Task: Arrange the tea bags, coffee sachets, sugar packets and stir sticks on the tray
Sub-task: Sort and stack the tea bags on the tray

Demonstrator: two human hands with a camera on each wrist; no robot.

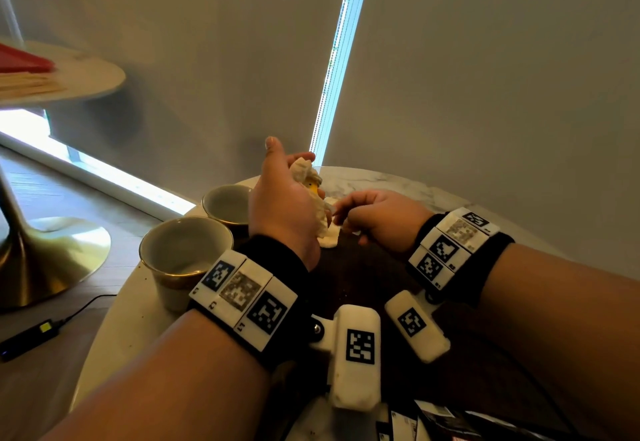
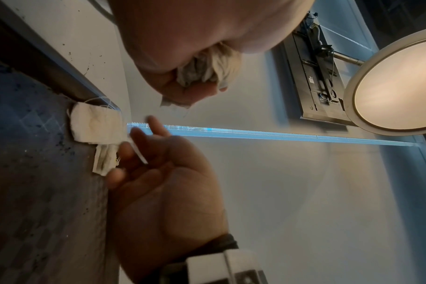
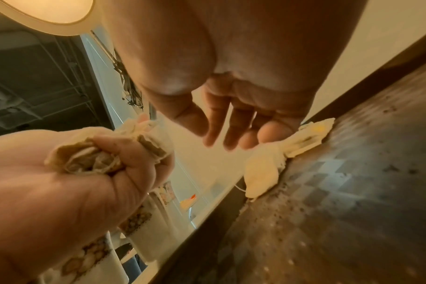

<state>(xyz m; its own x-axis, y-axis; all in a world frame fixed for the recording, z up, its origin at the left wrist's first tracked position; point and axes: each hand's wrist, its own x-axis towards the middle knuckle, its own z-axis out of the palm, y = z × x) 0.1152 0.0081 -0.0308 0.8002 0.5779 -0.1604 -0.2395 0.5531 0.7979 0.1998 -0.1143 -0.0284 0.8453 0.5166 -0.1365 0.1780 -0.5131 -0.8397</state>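
My left hand (image 1: 298, 177) is raised over the tray's far edge and grips a crumpled bunch of tea bags (image 1: 310, 177), which also shows in its fist in the right wrist view (image 3: 97, 157). Two more tea bags (image 3: 263, 169) (image 3: 311, 132) lie on the dark tray (image 1: 363, 285) against its far rim. My right hand (image 3: 234, 138) hovers just above them with loosely extended fingers, and one fingertip (image 3: 272, 136) touches a bag. In the left wrist view a thin white strip (image 2: 139, 151) crosses the right hand's fingers; whether it is held is unclear.
Two empty gold-rimmed cups (image 1: 187, 257) (image 1: 225, 203) stand left of the tray on the round marble table (image 1: 398, 181). Dark sachets (image 1: 433, 420) lie at the near edge. A second round table (image 1: 86, 70) with red and wooden items stands far left.
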